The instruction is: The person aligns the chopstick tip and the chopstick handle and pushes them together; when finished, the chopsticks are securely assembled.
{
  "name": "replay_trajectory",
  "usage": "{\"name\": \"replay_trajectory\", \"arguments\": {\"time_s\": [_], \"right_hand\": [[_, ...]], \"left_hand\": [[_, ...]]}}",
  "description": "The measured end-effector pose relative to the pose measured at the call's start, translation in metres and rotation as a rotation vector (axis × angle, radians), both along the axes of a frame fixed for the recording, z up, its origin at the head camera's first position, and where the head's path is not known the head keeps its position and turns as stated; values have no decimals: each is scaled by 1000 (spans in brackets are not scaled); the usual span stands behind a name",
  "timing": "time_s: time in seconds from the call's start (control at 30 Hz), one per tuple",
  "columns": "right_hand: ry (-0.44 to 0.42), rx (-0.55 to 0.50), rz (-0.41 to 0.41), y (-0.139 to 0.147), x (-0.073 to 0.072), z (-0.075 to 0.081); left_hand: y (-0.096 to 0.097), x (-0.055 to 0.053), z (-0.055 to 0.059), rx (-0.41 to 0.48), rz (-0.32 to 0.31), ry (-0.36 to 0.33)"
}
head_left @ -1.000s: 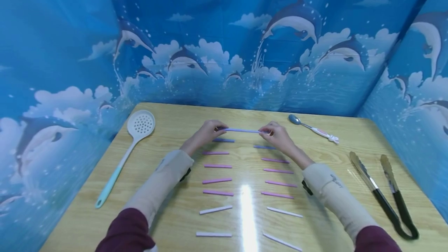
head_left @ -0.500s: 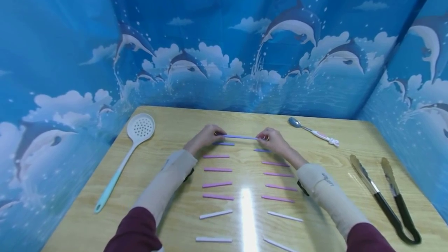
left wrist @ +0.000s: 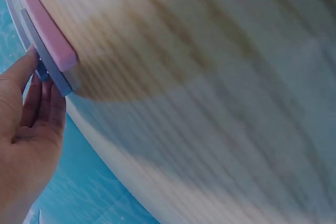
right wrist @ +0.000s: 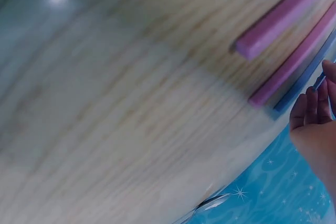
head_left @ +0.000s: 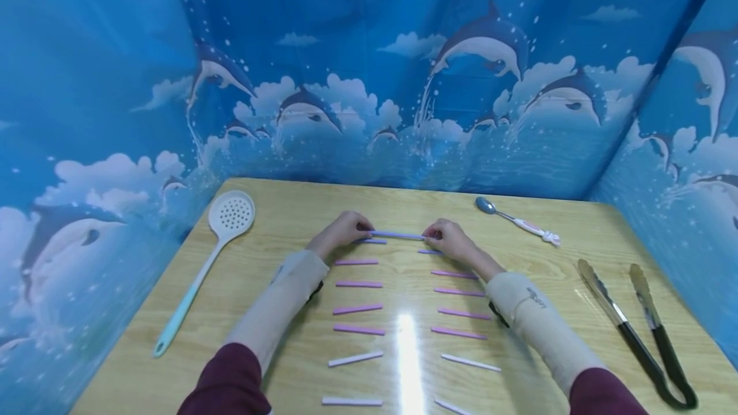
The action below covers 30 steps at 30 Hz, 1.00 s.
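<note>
A thin blue-violet stick [head_left: 398, 235] stretches between both hands near the far side of the table. My left hand [head_left: 344, 230] pinches its left end between thumb and fingers, and my right hand [head_left: 452, 239] pinches the right end. Just nearer than the held stick lie two shorter blue sticks, a left one [head_left: 373, 241] and a right one [head_left: 429, 252]; the hands partly cover them. In the left wrist view, a pink stick [left wrist: 50, 27] lies beside the blue one. The right wrist view shows the fingertips [right wrist: 311, 95] close to a blue stick [right wrist: 304, 77] on the table.
Two columns of pink and white sticks, among them a pink one [head_left: 359, 284] and a white one [head_left: 471, 362], run toward the near edge. A slotted skimmer [head_left: 232, 213] lies at left, a spoon [head_left: 527, 227] at back right, black-handled tongs [head_left: 651, 344] at right.
Both hands have brought the held stick nearer, toward the two short blue sticks. My right hand has shifted slightly left. The whole head view has also slid a little downward.
</note>
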State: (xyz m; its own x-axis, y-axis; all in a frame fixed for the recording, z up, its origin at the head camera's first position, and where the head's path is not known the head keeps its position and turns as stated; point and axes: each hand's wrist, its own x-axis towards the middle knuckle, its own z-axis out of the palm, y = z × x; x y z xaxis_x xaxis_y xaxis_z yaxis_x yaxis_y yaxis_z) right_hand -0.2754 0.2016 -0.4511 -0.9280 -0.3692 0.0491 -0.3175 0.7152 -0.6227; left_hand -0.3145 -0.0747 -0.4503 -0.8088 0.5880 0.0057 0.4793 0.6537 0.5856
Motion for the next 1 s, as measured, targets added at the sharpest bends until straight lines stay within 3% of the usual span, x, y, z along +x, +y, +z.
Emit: {"name": "replay_trajectory", "arguments": {"time_s": [0.47, 1.0], "right_hand": [[-6, 21, 0, 0, -5, -5], [-8, 17, 0, 0, -6, -5]], "left_hand": [[1, -2, -1, -41, 30, -65], [2, -3, 0, -47, 39, -92]]}}
